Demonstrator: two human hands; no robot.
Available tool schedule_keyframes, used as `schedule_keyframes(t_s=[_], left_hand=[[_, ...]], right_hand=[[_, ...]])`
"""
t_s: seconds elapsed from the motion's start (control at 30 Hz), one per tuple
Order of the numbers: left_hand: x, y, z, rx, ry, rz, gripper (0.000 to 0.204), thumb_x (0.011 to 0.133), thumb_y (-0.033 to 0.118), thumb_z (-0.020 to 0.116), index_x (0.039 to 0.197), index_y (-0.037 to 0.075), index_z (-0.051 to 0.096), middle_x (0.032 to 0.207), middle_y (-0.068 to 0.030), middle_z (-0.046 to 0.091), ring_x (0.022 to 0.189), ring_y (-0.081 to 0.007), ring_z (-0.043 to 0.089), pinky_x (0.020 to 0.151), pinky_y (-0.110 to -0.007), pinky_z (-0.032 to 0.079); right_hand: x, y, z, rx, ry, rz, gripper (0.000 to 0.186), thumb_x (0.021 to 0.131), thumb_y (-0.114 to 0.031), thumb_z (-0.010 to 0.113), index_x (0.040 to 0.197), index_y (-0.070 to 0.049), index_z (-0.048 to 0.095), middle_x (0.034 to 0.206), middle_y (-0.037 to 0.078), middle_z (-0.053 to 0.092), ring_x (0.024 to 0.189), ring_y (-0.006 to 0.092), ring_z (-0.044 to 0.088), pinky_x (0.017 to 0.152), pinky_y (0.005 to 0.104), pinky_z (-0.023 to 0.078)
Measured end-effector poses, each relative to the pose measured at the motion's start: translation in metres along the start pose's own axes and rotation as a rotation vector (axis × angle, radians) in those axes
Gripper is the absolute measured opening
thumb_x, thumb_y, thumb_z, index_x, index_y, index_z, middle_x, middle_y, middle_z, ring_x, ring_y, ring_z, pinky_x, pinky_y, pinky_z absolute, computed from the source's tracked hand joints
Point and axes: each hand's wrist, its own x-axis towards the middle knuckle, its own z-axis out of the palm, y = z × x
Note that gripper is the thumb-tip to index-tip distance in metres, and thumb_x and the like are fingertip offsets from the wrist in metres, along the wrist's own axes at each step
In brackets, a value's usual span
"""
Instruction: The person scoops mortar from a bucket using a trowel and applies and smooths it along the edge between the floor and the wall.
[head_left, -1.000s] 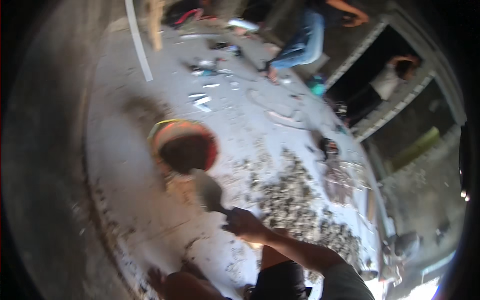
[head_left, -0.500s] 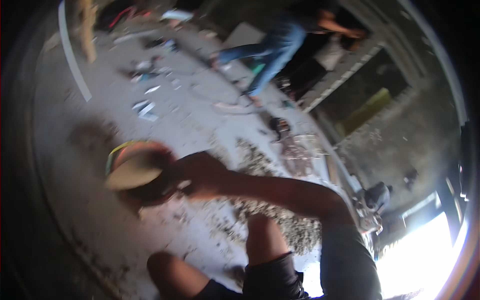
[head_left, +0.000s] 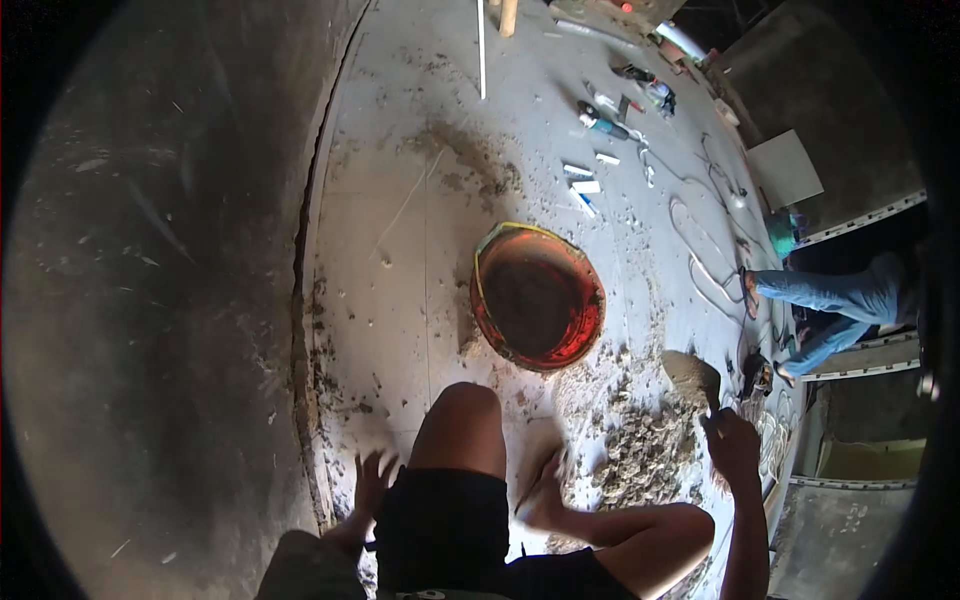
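My right hand (head_left: 733, 442) is wrapped around the handle of a trowel (head_left: 692, 377), out to the right. The trowel's blade is low over the right part of a heap of crumbly grey mortar (head_left: 650, 450); whether it touches cannot be made out. My left hand (head_left: 373, 484) is empty beside my left knee, its fingers spread above the floor. Ahead of my knees stands a round red-orange bucket (head_left: 590, 318) with a yellowish rim and dark grey material inside. Crumbs of mortar lie between the bucket and the heap.
A dark wall (head_left: 150, 300) rises on the left. Farther off on the floor lie an angle grinder (head_left: 603, 122), several white strips (head_left: 585, 187) and a looping pale cable (head_left: 690, 240). A person in blue jeans (head_left: 825, 295) is at the right.
My right hand has gone from over the bucket to the mortar heap on the right. The view has swung left, and my left hand now shows beside my knee.
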Motion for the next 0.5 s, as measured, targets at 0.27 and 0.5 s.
schedule_keyframes(t_s=[0.27, 0.5], left_hand=[[0.212, -0.001, -0.013, 0.018, 0.112, -0.068, 0.065, 0.089, 0.024, 0.063, 0.148, 0.015, 0.037, 0.156, -0.0145, 0.03, 0.146, -0.0355, 0.025, 0.118, -0.062, 0.013], [0.24, 0.015, -0.001, 0.153, -0.011, -0.105, 0.061, 0.094, 0.032, 0.054, 0.15, 0.019, 0.035, 0.159, -0.0106, 0.027, 0.148, -0.0345, 0.021, 0.117, -0.064, 0.011]], right_hand=[[0.122, -0.089, 0.04, -0.024, -0.058, -0.212, 0.029, 0.092, -0.035, 0.06, 0.088, -0.007, 0.066, 0.079, 0.013, 0.066, 0.074, 0.0342, 0.066, 0.069, 0.0464, 0.052], [0.261, -0.158, 0.117, -0.091, 0.087, -0.274, 0.018, 0.087, -0.021, 0.061, 0.081, -0.006, 0.067, 0.072, 0.013, 0.067, 0.066, 0.0306, 0.069, 0.06, 0.0437, 0.054]])
